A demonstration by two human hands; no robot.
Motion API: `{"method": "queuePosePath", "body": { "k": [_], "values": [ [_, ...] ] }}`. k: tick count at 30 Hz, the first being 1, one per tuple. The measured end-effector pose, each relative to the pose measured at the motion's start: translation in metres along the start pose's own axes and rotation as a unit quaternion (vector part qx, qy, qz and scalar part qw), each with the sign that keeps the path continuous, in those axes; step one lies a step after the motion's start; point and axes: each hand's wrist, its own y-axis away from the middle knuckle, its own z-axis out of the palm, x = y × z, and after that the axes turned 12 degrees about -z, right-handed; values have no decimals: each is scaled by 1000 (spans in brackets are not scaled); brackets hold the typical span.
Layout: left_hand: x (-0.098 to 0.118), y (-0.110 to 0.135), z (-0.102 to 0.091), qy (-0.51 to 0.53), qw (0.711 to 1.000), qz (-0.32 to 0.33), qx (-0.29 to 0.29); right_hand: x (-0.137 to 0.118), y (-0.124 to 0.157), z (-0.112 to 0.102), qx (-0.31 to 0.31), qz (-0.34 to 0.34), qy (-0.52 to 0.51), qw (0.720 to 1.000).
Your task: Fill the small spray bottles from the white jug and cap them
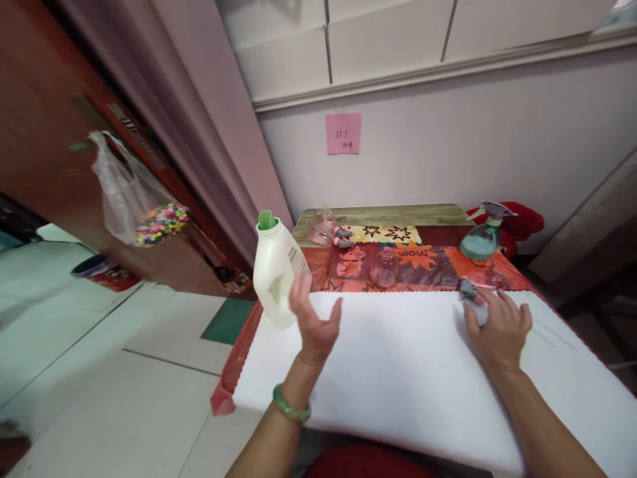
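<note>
Spread fingers and a raised thumb show on my left hand (316, 322), which is open beside a pale green detergent jug (269, 269). The jug stands upright at the table's left edge, with a green spout insert in its uncapped neck. At the right, my right hand (500, 325) curls over a grey and pink spray head (468, 290); a pale, see-through part below it is mostly hidden by the fingers. A clear bottle (384, 267) without a head stands at mid-table. Another clear pinkish bottle (322, 227) is farther back, beside a second grey and pink spray head (343, 235).
White cloth (388, 372) covers the table's near part; a patterned red cover (423, 255) shows behind. A green spray bottle (482, 239) stands at the back right, before a red object (522, 222). A plastic bag (127, 199) hangs on the door at left. A pink note (343, 133) is on the wall.
</note>
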Motion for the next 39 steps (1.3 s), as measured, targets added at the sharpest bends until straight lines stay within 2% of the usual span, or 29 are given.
{"method": "queuePosePath", "body": {
  "k": [2, 4, 6, 8, 11, 13, 17, 20, 22, 23, 25, 28, 29, 31, 33, 35, 39],
  "values": [
    [-24, -4, -31, -21, 995, -61, 82, 2, -1, 0, 47, 1, -9, 999],
    [-46, -6, -50, -12, 974, -182, 134, 2, -6, -3, 91, -6, -10, 996],
    [-65, -6, -58, 19, 943, -299, 143, -5, -15, -10, 112, -24, -19, 993],
    [-77, -7, -59, 51, 922, -365, 115, -18, -31, -21, 114, -55, -49, 991],
    [-88, -13, -55, 72, 910, -404, 54, -51, -63, -36, 114, -108, -122, 980],
    [-93, -20, -53, 77, 901, -427, 28, -80, -84, -42, 120, -116, -176, 970],
    [-95, -42, -53, 87, 897, -433, 31, -142, -116, -40, 136, -81, -315, 936],
    [-87, -66, -64, 96, 906, -412, 22, -185, -132, -29, 93, -34, -414, 905],
    [-76, -86, -78, 99, 914, -392, 11, -211, -138, -17, 38, 25, -496, 867],
    [-68, -96, -87, 100, 918, -383, 6, -223, -140, -9, 0, 65, -544, 836],
    [-50, -114, -104, 101, 923, -371, -10, -244, -140, 10, -69, 154, -645, 745],
    [-22, -130, -124, 83, 916, -392, -39, -271, -133, 38, -157, 248, -753, 589],
    [-14, -132, -128, 73, 910, -406, -49, -278, -130, 46, -185, 262, -774, 545],
    [-3, -130, -132, 57, 893, -438, -83, -289, -125, 55, -230, 267, -803, 482],
    [3, -123, -135, 48, 873, -466, -139, -296, -119, 58, -254, 249, -823, 444],
    [5, -116, -136, 29, 857, -476, -197, -298, -115, 56, -260, 231, -839, 419],
    [7, -108, -139, -42, 860, -435, -264, -297, -108, 52, -274, 238, -853, 376]
  ]
}}
